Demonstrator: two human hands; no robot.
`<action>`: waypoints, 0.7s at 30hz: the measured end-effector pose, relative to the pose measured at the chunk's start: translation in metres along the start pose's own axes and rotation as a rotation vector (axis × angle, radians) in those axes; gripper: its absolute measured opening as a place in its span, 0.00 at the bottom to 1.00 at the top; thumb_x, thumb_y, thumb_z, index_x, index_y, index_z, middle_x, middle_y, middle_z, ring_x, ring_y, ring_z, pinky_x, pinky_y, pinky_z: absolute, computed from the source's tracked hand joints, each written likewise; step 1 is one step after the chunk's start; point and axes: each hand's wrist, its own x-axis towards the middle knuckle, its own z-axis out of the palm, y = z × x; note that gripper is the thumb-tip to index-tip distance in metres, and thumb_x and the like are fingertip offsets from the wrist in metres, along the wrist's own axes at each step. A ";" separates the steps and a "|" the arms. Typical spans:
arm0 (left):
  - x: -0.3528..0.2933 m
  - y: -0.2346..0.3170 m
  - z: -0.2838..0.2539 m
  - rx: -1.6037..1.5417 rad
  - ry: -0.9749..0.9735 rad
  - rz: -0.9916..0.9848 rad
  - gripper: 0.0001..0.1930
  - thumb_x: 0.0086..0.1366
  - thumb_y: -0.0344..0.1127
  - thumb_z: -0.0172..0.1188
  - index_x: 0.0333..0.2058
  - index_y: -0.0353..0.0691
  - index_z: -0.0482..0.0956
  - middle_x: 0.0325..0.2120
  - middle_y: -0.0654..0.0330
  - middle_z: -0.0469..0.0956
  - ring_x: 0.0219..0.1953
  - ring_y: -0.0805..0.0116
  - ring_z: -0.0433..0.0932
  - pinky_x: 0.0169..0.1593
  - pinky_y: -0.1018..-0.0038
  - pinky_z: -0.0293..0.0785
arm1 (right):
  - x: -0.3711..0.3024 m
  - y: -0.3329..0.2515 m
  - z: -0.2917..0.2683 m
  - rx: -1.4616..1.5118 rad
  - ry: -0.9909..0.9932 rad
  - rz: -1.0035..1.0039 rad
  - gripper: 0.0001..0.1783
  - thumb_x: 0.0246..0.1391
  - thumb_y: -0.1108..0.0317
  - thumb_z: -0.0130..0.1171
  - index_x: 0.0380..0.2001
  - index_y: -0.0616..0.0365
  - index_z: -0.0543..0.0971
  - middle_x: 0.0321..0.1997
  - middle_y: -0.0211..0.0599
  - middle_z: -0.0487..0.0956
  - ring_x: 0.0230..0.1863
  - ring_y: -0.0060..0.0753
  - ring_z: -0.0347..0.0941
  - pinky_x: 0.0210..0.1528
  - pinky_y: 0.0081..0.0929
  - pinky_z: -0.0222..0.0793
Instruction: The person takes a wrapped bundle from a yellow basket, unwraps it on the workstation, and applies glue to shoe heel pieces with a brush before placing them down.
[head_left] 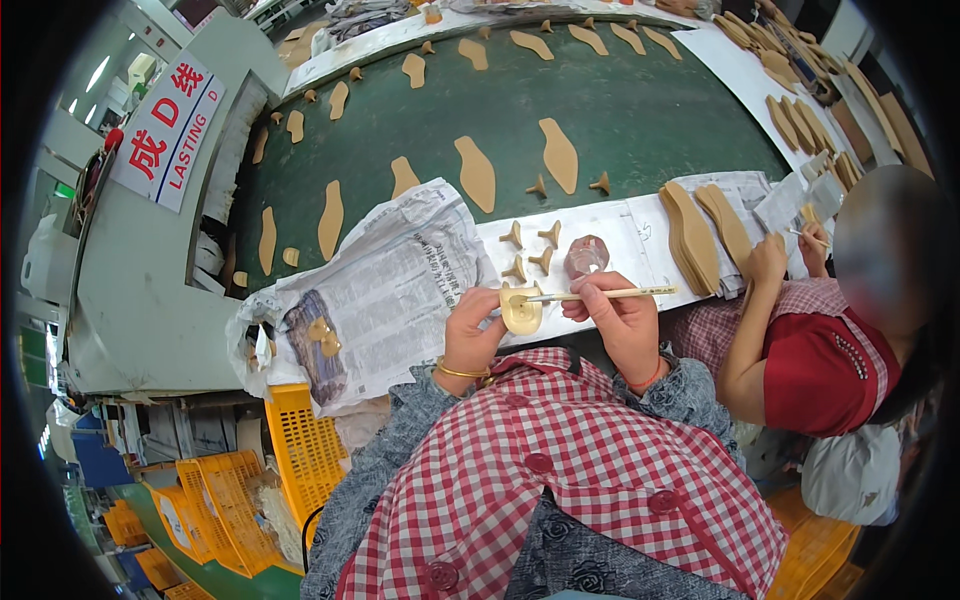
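My left hand [470, 332] is closed on a gold shoe heel [522, 318], with its hollowed end turned up. Pinched in my right hand [627, 330] is a thin brush [645, 292]; its tip meets the heel's hollow face. Just beyond my right hand stands a small clear jar [586, 254], its contents hard to make out. Several more gold heels [512, 236] stand on the white board left of the jar. To the right lies a stack of tan insoles [688, 240].
A green conveyor belt [400, 125] carries rows of tan insoles and small heels. Newspaper [400, 290] covers the table on the left, above a yellow crate [303, 440]. At my right a co-worker in a red sleeve [815, 375] works with both hands [770, 258].
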 end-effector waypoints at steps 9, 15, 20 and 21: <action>0.000 0.001 -0.005 0.030 -0.059 0.037 0.13 0.48 0.23 0.58 0.36 0.36 0.77 0.32 0.57 0.76 0.35 0.61 0.72 0.41 0.72 0.66 | 0.001 -0.006 -0.003 -0.158 0.020 -0.066 0.08 0.55 0.72 0.49 0.30 0.67 0.74 0.25 0.35 0.76 0.28 0.21 0.74 0.31 0.16 0.71; -0.001 0.000 -0.006 -0.087 -0.151 -0.032 0.14 0.51 0.25 0.57 0.39 0.34 0.75 0.34 0.55 0.75 0.37 0.61 0.72 0.43 0.73 0.66 | -0.002 -0.010 -0.002 -0.158 -0.057 -0.073 0.09 0.56 0.72 0.47 0.35 0.67 0.73 0.30 0.39 0.76 0.30 0.24 0.74 0.34 0.18 0.72; -0.004 0.001 -0.009 -0.217 -0.205 -0.130 0.14 0.52 0.27 0.58 0.40 0.33 0.74 0.35 0.55 0.75 0.38 0.61 0.72 0.45 0.73 0.65 | -0.001 -0.008 -0.001 -0.190 -0.088 -0.087 0.08 0.56 0.72 0.48 0.35 0.67 0.73 0.29 0.39 0.76 0.30 0.24 0.75 0.34 0.19 0.72; -0.004 0.001 -0.009 -0.218 -0.204 -0.130 0.14 0.52 0.27 0.58 0.40 0.33 0.74 0.35 0.55 0.75 0.38 0.61 0.72 0.45 0.73 0.65 | -0.001 -0.006 -0.002 -0.221 -0.088 -0.100 0.08 0.56 0.73 0.48 0.35 0.66 0.73 0.30 0.39 0.77 0.30 0.24 0.75 0.35 0.19 0.72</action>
